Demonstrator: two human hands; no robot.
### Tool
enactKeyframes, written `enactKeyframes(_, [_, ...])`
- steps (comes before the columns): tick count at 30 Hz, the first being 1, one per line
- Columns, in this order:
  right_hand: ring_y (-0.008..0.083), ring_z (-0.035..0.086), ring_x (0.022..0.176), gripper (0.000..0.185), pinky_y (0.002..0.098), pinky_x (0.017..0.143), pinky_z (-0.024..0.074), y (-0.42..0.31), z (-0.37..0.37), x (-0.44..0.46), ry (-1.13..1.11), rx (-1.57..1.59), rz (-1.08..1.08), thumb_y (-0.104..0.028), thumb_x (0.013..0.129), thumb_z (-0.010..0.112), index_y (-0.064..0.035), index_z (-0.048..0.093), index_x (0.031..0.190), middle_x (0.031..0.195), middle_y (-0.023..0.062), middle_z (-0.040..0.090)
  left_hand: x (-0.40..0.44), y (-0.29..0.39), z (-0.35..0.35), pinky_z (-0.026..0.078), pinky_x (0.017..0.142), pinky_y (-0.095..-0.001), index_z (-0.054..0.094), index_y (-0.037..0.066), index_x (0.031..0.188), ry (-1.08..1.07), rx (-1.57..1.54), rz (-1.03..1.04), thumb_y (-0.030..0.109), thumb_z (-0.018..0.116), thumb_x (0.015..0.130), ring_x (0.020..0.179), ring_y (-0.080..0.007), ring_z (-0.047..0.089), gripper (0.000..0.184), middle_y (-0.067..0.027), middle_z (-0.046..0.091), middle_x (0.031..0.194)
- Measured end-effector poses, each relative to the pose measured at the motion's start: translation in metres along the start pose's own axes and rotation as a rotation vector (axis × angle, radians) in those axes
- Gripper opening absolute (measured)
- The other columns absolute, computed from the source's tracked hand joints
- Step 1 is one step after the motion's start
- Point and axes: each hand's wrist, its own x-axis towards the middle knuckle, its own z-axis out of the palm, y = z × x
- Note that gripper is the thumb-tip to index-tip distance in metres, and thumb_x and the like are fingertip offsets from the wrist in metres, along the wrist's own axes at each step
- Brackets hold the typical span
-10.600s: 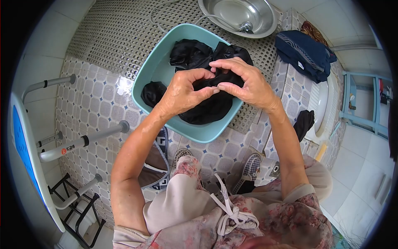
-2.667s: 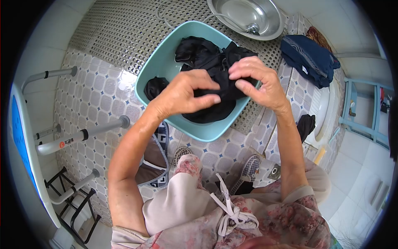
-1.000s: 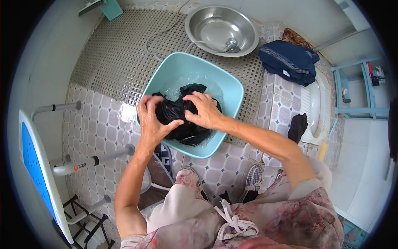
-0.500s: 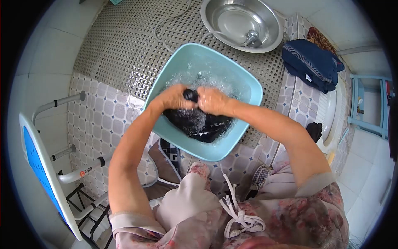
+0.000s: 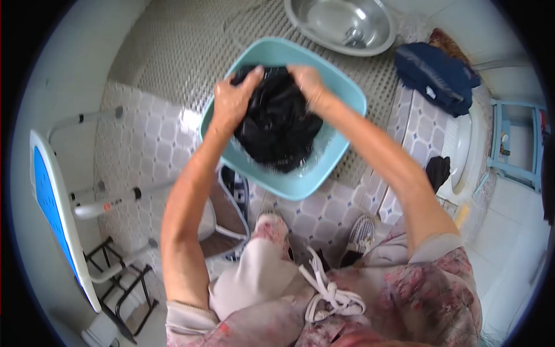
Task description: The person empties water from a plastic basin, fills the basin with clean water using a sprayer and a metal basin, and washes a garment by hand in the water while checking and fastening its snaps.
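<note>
A wet black garment (image 5: 277,118) is bunched up in the light-blue plastic basin (image 5: 298,189), with water showing around its lower edge. My left hand (image 5: 232,99) grips the cloth at its upper left, thumb towards the middle. At the upper right, my right hand (image 5: 309,84) has its fingers closed on the cloth's edge; it is a little blurred. The garment stretches between both hands, its top part raised near the basin's far side. What kind of garment it is I cannot tell.
A steel bowl (image 5: 341,26) with a shower head (image 5: 352,36) in it stands beyond the basin on a perforated mat (image 5: 173,58). Dark blue clothing (image 5: 433,78) lies at the right, near a squat toilet (image 5: 461,147). A blue-padded shower chair (image 5: 55,202) stands left.
Both hands have moved up and apart, from wringing the cloth close together to holding it spread. The black garment has risen out of the splashing water. The view has shifted slightly.
</note>
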Motion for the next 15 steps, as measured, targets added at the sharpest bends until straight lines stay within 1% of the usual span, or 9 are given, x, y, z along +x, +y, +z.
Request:
enactKeyframes(3, [0.0152,0.064,0.086,0.028,0.0299,0.080,0.0530,-0.074,0.009,-0.043,-0.287,0.186,0.012,-0.025,0.094,0.060,0.0000,0.068,0.101,0.095,0.0059,0.068,-0.018,0.026,-0.010,0.053,0.071,-0.0239,0.071,-0.005,0.098,-0.016,-0.080,0.127,0.026,0.078,0.086,0.076,-0.0089,0.065,0.035,-0.0051,0.073,0.084])
enactKeyframes(5, [0.0142,0.063,0.089,0.027,0.0301,0.081,0.0518,-0.103,0.012,-0.060,-0.327,0.200,-0.012,-0.028,0.094,0.059,-0.0026,0.067,0.095,0.096,0.0049,0.068,-0.034,0.052,-0.012,0.053,0.069,-0.0233,0.071,-0.004,0.097,-0.039,-0.134,0.224,0.026,0.081,0.083,0.075,-0.0079,0.064,0.034,-0.0034,0.072,0.082])
enactKeyframes(7, [0.0123,0.062,0.090,0.026,0.0285,0.083,0.0495,-0.113,0.000,-0.052,-0.508,0.143,-0.019,-0.029,0.093,0.059,-0.0036,0.065,0.091,0.093,0.0028,0.066,-0.048,0.059,-0.010,0.053,0.067,-0.0229,0.071,-0.001,0.094,0.008,-0.023,0.406,0.024,0.085,0.078,0.074,-0.0073,0.065,0.033,-0.0021,0.072,0.080])
enactKeyframes(8, [0.0114,0.061,0.089,0.026,0.0278,0.083,0.0488,-0.108,-0.003,-0.049,-0.597,0.064,-0.085,-0.029,0.094,0.059,-0.0039,0.065,0.090,0.091,0.0021,0.065,-0.049,0.050,-0.011,0.055,0.068,-0.0243,0.071,0.002,0.095,0.080,0.219,0.662,0.026,0.088,0.074,0.072,-0.0093,0.067,0.036,-0.0035,0.072,0.081])
enactKeyframes(10, [0.0096,0.059,0.088,0.026,0.0263,0.083,0.0474,-0.115,-0.014,-0.037,-0.758,-0.118,-0.261,-0.030,0.094,0.059,-0.0046,0.064,0.090,0.089,0.0006,0.063,-0.049,0.033,-0.009,0.055,0.066,-0.0307,0.069,0.007,0.095,0.029,0.412,0.947,0.026,0.090,0.066,0.069,-0.0199,0.068,0.041,-0.0051,0.069,0.080])
enactKeyframes(11, [0.0133,0.055,0.108,0.022,0.0290,0.099,0.0406,-0.111,-0.023,-0.029,-0.766,-0.288,-0.252,-0.028,0.096,0.058,-0.0064,0.063,0.092,0.105,0.0035,0.062,-0.048,0.021,-0.003,0.054,0.065,-0.0331,0.068,0.009,0.096,0.003,0.467,1.069,0.025,0.090,0.061,0.069,-0.0228,0.067,0.044,-0.0048,0.068,0.079])
enactKeyframes(13, [0.0125,0.054,0.110,0.024,0.0297,0.099,0.0411,-0.097,-0.016,-0.034,-0.600,-0.466,-0.090,-0.029,0.096,0.061,-0.0052,0.063,0.096,0.110,0.0052,0.063,-0.057,0.000,0.008,0.048,0.063,-0.0352,0.065,0.012,0.099,-0.150,0.656,1.108,0.022,0.088,0.053,0.069,-0.0234,0.062,0.052,-0.0030,0.060,0.077])
enactKeyframes(14, [0.0116,0.053,0.110,0.030,0.0301,0.099,0.0412,-0.082,-0.013,-0.033,-0.533,-0.538,-0.121,-0.034,0.096,0.063,-0.0046,0.064,0.104,0.114,0.0061,0.062,-0.058,-0.014,0.015,0.045,0.063,-0.0352,0.064,0.013,0.101,-0.231,0.717,1.131,0.022,0.086,0.052,0.069,-0.0216,0.061,0.055,-0.0024,0.057,0.077])
enactKeyframes(15, [0.0193,0.053,0.120,0.048,0.0348,0.104,0.0404,-0.078,-0.007,-0.036,-0.510,-0.634,-0.096,-0.042,0.094,0.064,-0.0031,0.061,0.122,0.126,0.0131,0.059,-0.059,-0.028,0.023,0.043,0.064,-0.0352,0.062,0.014,0.104,-0.311,0.780,1.151,0.023,0.084,0.051,0.070,-0.0198,0.059,0.058,-0.0019,0.054,0.078])
